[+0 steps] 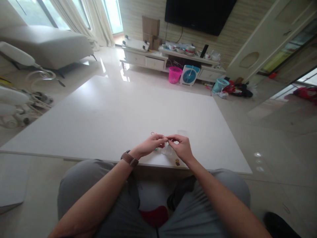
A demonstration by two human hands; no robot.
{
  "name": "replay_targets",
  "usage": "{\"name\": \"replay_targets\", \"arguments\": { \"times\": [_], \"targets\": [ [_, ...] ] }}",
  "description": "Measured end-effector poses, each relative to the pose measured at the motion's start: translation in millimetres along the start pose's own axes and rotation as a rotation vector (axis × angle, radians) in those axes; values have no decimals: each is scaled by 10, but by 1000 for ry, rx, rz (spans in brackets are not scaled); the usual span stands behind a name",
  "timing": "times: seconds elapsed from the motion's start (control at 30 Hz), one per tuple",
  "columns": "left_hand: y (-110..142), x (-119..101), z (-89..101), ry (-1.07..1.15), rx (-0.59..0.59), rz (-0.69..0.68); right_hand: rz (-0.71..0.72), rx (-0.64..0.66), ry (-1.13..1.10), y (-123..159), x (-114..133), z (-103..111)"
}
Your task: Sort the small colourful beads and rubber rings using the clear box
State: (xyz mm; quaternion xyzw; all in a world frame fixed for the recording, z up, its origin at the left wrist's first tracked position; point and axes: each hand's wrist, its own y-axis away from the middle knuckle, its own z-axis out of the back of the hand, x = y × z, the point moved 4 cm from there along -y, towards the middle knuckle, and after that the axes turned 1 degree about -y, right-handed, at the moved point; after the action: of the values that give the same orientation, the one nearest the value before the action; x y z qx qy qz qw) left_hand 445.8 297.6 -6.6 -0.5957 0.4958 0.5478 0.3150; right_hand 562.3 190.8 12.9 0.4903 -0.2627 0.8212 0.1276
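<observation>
Over the near edge of the white table, my left hand and my right hand meet at the fingertips. Both are closed in a pinch around something too small to make out. Beneath them lies a clear plastic piece, partly hidden by the fingers. A thin red ring shows just beyond my left hand, and a bit of green peeks out below it. Close to the table edge, under my right wrist, is a small yellow and brown figure. A clear flat plastic piece rests beyond my right hand.
My knees are against the table's near side. Across the floor stand a pink basket, a blue and white box fan and a light blue basket, before a low white cabinet with bowls on top.
</observation>
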Motion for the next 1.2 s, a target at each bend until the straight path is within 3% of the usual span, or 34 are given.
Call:
{"name": "replay_targets", "arguments": {
  "times": [0.2, 0.53, 0.7, 0.83, 1.03, 1.2],
  "targets": [
    [-39, 73, 42, 55, -77, 12, 37, -5, 43, -13, 26, -62],
    [-63, 90, 185, -161, -255, 84, -219, 17, 80, -113, -296, -89],
    [-35, -65, 456, -357, -399, -20, -120, 115, 350, -128, -327, -141],
    [-15, -86, 626, -482, -465, -19, -65, 220, 448, -105, -334, -204],
    [-9, -53, 685, -722, -503, 5, 56, 225, 564, -89, -276, -178],
    [-10, -27, 659, -919, -464, -41, 62, 239, 591, -89, -246, -135]
  ]
}}
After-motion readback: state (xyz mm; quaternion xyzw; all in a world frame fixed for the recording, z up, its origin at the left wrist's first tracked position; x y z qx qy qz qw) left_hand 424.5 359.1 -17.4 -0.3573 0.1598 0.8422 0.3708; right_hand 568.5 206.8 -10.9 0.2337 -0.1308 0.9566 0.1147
